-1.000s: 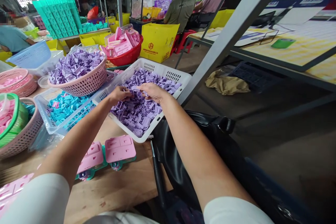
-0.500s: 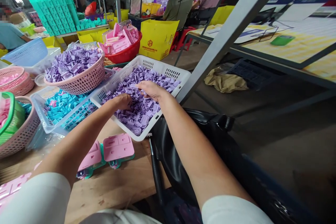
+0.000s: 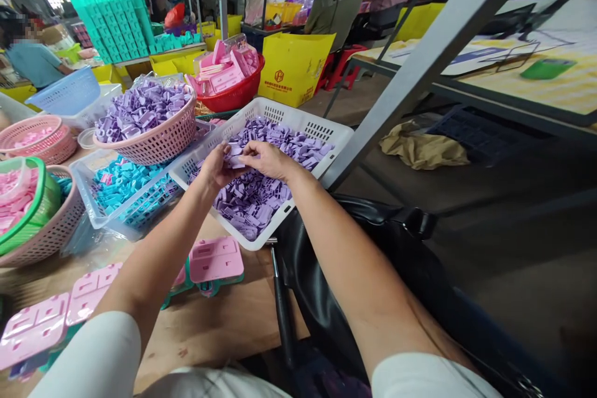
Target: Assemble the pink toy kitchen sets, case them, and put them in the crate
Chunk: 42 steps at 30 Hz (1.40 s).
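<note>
Both hands are together above a white plastic basket (image 3: 326, 126) heaped with small purple plastic parts (image 3: 254, 205). My left hand (image 3: 218, 165) is closed around some purple parts, palm turned inward. My right hand (image 3: 268, 160) pinches a flat purple plastic part (image 3: 236, 161) beside the left fingers. Exactly how many pieces sit in the left hand is hidden by the fingers. Below the basket, pink and teal plastic assemblies (image 3: 216, 260) lie on the wooden table (image 3: 205, 329).
A pink basket (image 3: 158, 143) of purple parts rests by a clear bin (image 3: 105, 214) of blue parts. A hammer (image 3: 281, 305) lies at the table edge near a black bag (image 3: 321, 280). A slanted metal post (image 3: 396, 112) rises right of the basket. Co-workers (image 3: 338, 3) sit further back.
My left hand has come up out of the purple parts and now meets the right hand with pieces between them. The view has shifted slightly left.
</note>
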Available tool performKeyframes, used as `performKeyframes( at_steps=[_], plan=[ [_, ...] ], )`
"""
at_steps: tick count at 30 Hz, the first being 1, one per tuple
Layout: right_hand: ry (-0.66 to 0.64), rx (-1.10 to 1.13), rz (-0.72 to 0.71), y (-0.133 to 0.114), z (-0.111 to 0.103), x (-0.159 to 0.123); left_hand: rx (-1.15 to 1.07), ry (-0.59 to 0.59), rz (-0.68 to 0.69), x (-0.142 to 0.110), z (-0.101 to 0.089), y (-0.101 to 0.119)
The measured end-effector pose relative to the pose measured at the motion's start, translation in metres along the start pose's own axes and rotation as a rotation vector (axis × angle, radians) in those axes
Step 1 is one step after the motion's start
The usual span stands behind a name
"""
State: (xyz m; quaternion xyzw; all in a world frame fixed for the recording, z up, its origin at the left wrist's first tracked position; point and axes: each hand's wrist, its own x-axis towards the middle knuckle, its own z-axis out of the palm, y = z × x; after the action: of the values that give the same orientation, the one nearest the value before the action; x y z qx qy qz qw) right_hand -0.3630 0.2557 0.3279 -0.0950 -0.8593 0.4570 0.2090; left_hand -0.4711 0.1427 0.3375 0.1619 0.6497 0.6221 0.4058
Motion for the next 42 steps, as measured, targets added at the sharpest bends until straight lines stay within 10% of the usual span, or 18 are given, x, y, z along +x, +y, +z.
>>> performKeyframes(
  at_steps=[8,14,22,31,38,42],
  plan=[
    [0.165,-0.079,-0.039,0.009,-0.002,0.004,-0.545,0.046,-0.115,-0.016,0.015,0.006],
    [-0.356,-0.729,0.094,0.015,0.015,0.002,-0.575,-0.065,-0.159,-0.048,-0.012,0.022],
    [-0.493,-0.894,0.077,0.014,0.035,-0.007,-0.537,-0.164,-0.051,-0.14,-0.051,0.002],
    [-0.07,-0.601,0.092,-0.063,0.039,-0.043,0.401,0.229,0.318,-0.25,-0.087,-0.098],
    [-0.147,-0.656,0.279,-0.088,0.087,-0.187,1.281,0.41,0.568,-0.243,-0.097,-0.08],
    [-0.088,-0.368,0.457,-0.052,0.119,-0.221,1.382,0.571,0.465,-0.262,-0.155,-0.081]
  ],
)
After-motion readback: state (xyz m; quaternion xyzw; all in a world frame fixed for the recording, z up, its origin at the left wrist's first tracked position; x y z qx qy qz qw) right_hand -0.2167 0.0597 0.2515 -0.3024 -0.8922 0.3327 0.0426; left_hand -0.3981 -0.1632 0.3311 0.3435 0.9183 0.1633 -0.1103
